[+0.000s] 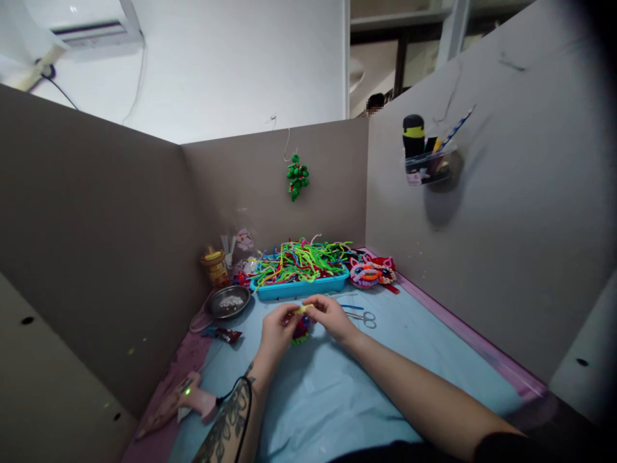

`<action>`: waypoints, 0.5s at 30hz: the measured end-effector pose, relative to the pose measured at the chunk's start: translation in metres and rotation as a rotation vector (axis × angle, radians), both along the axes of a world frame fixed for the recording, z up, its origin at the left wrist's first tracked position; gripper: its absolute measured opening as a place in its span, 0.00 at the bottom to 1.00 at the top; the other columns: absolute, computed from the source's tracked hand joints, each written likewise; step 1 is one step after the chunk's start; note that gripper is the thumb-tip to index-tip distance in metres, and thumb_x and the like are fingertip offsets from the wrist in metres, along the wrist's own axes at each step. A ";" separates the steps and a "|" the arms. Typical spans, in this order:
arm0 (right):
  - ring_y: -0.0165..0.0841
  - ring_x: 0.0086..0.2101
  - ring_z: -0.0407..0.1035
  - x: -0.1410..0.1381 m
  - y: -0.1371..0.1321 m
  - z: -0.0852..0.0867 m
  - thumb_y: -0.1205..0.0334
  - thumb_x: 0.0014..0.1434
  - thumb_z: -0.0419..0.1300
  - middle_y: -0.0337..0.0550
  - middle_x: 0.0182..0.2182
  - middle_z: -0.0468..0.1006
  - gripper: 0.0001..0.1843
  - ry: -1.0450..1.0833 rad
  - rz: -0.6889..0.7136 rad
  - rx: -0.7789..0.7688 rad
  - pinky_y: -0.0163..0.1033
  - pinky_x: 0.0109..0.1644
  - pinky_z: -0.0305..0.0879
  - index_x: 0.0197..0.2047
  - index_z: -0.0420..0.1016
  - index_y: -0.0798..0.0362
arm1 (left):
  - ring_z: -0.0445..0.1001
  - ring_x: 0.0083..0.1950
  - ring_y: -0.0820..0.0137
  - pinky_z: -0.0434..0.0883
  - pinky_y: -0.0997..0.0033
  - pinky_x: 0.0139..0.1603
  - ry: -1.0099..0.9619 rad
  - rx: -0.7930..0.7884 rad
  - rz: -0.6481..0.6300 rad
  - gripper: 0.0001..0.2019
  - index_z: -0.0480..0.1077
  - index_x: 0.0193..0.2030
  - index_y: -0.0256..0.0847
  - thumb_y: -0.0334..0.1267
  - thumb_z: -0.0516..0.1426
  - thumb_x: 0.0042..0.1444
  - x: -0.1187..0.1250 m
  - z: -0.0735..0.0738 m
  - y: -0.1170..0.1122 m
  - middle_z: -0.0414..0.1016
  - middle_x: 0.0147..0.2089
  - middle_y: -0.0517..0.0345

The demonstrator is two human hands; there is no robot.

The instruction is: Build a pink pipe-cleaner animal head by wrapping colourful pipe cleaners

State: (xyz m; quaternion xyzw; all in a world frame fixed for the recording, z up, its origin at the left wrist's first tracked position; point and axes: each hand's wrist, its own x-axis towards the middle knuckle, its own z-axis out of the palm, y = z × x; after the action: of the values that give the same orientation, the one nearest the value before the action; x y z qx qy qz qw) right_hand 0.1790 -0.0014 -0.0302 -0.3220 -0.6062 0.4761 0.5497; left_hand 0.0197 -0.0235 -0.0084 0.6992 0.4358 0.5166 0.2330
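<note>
Both my hands meet over the middle of the table. My left hand (pixel 281 326) pinches one end of a small yellow piece (pixel 303 310), which looks like a bit of fuzzy stem. The other end is between the fingertips of my right hand (pixel 330 316). Just below them sits a small multicoloured bundle (pixel 299 331) in purple, red and green, partly covered by my left fingers; I cannot tell whether it is joined to the yellow piece. A pair of scissors (pixel 367 319) lies to the right of my right hand.
A blue tray (pixel 301 289) heaped with colourful fuzzy stems stands behind my hands. To its right are pink and orange crafted figures (pixel 369 273). On the left lie a metal pan (pixel 227 302) and a pink glue gun (pixel 198 395), its cord near my left forearm. Grey partitions enclose the table.
</note>
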 end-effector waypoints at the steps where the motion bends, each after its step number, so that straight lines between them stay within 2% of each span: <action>1: 0.28 0.25 0.65 0.000 0.000 0.000 0.51 0.49 0.63 0.37 0.24 0.72 0.17 0.007 0.002 -0.012 0.34 0.30 0.60 0.37 0.73 0.55 | 0.74 0.37 0.66 0.69 0.69 0.40 0.023 0.018 -0.009 0.08 0.76 0.36 0.41 0.39 0.59 0.49 0.000 0.000 0.000 0.78 0.36 0.53; 6: 0.28 0.25 0.65 -0.001 -0.001 0.002 0.52 0.45 0.66 0.37 0.24 0.73 0.16 0.049 0.009 -0.027 0.34 0.30 0.60 0.33 0.73 0.55 | 0.74 0.41 0.63 0.69 0.66 0.44 0.063 0.030 -0.056 0.10 0.77 0.39 0.44 0.39 0.59 0.49 -0.001 0.004 -0.004 0.79 0.40 0.52; 11: 0.28 0.25 0.65 -0.001 -0.002 0.004 0.54 0.42 0.68 0.35 0.22 0.72 0.15 0.101 0.042 -0.049 0.35 0.32 0.61 0.29 0.72 0.55 | 0.76 0.37 0.64 0.70 0.68 0.42 -0.024 -0.052 -0.056 0.09 0.77 0.36 0.41 0.39 0.61 0.47 0.000 0.006 -0.005 0.80 0.37 0.52; 15: 0.29 0.27 0.67 0.000 -0.001 0.004 0.56 0.42 0.69 0.36 0.25 0.74 0.14 0.089 0.029 -0.004 0.35 0.35 0.62 0.28 0.73 0.55 | 0.76 0.34 0.65 0.71 0.68 0.39 -0.109 -0.136 -0.069 0.11 0.77 0.34 0.37 0.41 0.62 0.46 0.001 0.005 -0.004 0.79 0.33 0.51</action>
State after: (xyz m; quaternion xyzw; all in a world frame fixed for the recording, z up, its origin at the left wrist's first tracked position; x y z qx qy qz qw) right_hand 0.1791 -0.0024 -0.0263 -0.2926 -0.5847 0.4991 0.5687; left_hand 0.0204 -0.0275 -0.0031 0.6673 0.4323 0.5148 0.3207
